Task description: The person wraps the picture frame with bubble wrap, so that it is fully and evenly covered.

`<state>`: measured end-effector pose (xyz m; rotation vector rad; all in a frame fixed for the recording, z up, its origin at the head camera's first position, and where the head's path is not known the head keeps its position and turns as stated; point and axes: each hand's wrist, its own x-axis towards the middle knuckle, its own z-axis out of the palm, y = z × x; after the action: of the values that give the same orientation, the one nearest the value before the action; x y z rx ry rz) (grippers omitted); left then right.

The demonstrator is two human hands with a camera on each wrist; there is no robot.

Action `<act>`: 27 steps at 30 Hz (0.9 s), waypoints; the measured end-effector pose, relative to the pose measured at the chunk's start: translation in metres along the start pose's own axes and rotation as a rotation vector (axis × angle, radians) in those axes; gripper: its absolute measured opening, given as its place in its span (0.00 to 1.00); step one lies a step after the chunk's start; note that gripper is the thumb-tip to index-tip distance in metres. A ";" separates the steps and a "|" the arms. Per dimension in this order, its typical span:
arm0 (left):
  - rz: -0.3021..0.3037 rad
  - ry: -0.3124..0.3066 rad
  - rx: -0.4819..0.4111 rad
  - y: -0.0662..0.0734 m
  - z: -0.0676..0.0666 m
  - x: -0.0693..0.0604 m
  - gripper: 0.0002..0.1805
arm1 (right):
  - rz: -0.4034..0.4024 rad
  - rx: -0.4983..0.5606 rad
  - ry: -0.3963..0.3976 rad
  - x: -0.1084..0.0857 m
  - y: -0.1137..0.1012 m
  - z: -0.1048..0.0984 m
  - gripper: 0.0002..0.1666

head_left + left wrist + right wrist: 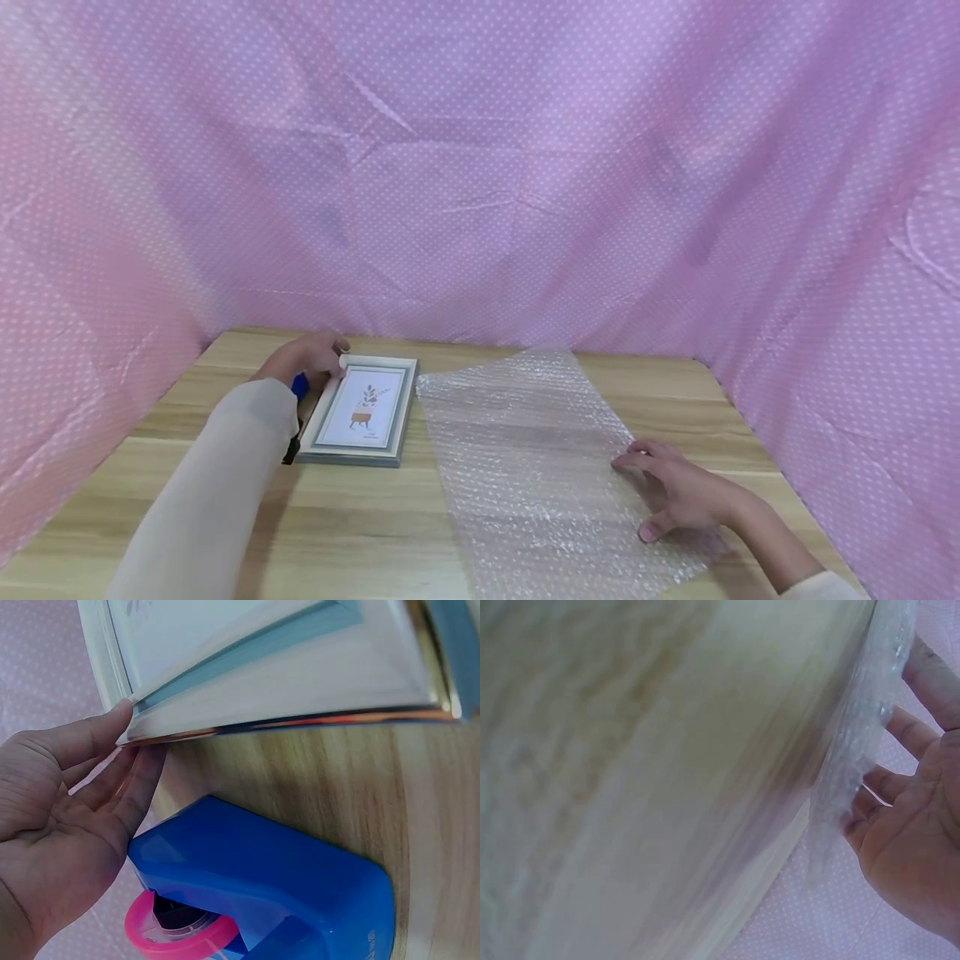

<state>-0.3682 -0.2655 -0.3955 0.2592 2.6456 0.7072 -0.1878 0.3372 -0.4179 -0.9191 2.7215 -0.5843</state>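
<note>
The head view shows the picture frame (358, 408) lying face up on the left part of the wooden table (352, 533), with a sheet of bubble wrap (525, 450) spread to its right. Your left hand (311, 354) is at the frame's far left corner; the left wrist view shows your thumb on the front rim and other fingers at the edge below, in a pinch. Your right hand (678, 492) is spread loosely, thumb well apart, its fingers touching the right edge of the wrap without gripping it.

The frame looks stiff and probably light, with smooth rims that could slip from a one-corner hold; if its front is glazed, it may be fragile, so hold it by opposite outer rims. The wrap looks soft, floppy and very light; its edges and corners seem the best grip.

Left of the frame, the blue tape dispenser (277, 862) with its pink roll (176, 949) sits close by, crowding your left hand; your pale left sleeve (217, 467) hides most of it from above. The wrap's far left corner lies right beside the frame; you cannot tell whether they touch. Dotted pink cloth (465, 167) hangs behind the table's far edge.
</note>
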 end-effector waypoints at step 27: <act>0.008 -0.005 -0.059 0.003 -0.003 0.005 0.21 | 0.049 0.038 -0.017 0.000 0.000 0.001 0.57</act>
<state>-0.3739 -0.2630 -0.3938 0.2545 2.6154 0.7849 -0.1877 0.3368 -0.4184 -0.8415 2.6996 -0.6137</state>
